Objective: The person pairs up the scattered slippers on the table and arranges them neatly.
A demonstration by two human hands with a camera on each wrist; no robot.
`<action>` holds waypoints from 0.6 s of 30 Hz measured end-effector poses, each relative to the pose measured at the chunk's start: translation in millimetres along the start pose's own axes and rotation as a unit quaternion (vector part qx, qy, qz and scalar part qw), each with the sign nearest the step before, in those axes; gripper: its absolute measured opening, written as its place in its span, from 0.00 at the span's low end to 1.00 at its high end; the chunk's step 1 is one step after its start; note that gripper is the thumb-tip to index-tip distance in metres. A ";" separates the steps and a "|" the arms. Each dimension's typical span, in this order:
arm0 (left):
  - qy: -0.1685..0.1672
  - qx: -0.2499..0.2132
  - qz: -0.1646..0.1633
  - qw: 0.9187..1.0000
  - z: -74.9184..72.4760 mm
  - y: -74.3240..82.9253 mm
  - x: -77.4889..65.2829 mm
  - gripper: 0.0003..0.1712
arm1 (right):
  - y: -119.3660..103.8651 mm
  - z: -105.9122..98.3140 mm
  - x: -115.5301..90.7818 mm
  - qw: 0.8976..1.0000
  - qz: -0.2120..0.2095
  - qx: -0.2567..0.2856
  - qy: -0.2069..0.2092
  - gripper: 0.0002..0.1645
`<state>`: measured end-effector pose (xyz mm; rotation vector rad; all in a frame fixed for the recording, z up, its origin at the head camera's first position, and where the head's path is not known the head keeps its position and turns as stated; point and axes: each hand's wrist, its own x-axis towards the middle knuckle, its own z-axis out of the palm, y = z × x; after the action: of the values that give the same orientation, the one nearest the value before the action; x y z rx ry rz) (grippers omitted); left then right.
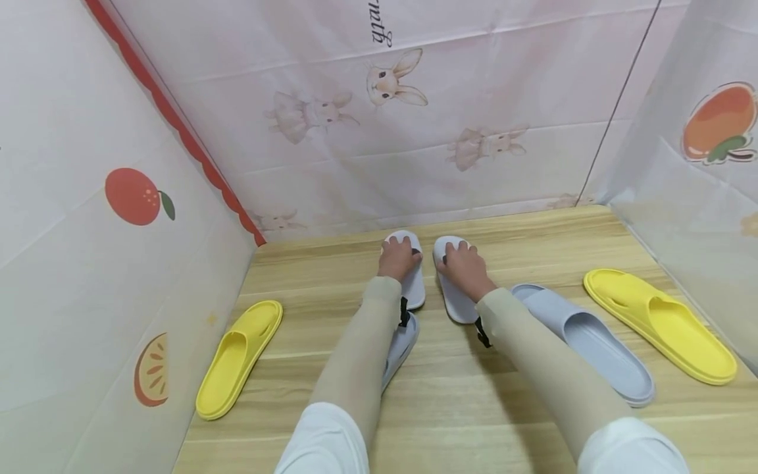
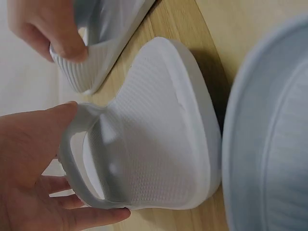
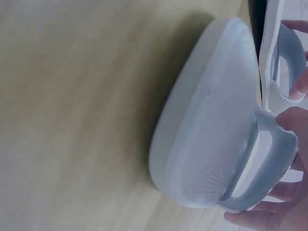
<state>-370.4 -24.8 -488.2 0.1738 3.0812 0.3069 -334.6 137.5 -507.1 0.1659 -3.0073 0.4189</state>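
Note:
Two pale grey slippers stand side by side near the back wall, toes toward it. My left hand (image 1: 398, 258) grips the left pale slipper (image 1: 416, 289) over its strap; in the left wrist view the thumb presses one side of the strap (image 2: 74, 159) and the fingers spread along the other. On the right pale slipper (image 1: 456, 304), my right hand (image 1: 464, 264) holds the strap the same way, thumb and fingers at its two sides, as the right wrist view shows with the strap (image 3: 269, 173). Both soles lie close over the wooden floor.
A blue-grey slipper (image 1: 404, 342) lies partly hidden under my left forearm, close behind the left pale slipper. Another blue-grey slipper (image 1: 604, 352) is beside my right forearm. Yellow slippers lie at far left (image 1: 239, 359) and far right (image 1: 681, 329). Printed cloth walls (image 1: 379, 178) enclose the floor (image 1: 450, 408).

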 end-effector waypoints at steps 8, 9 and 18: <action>-0.022 0.012 0.005 1.000 3.9 9.2 1.4 0.37 | 3.1 -1.7 17.1 1.000 0.009 0.008 -0.025 0.29; -0.023 0.013 0.006 1.000 3.0 10.5 0.9 0.37 | 3.2 -1.9 18.7 1.000 0.009 0.010 -0.023 0.29; 0.001 0.022 0.012 1.000 -3.2 18.2 -0.7 0.33 | -0.8 -3.2 34.2 0.999 0.025 0.020 -0.026 0.27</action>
<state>-368.0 -7.8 -481.4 0.2129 3.0909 0.2416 -368.0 134.4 -499.9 0.1054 -3.0604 0.4876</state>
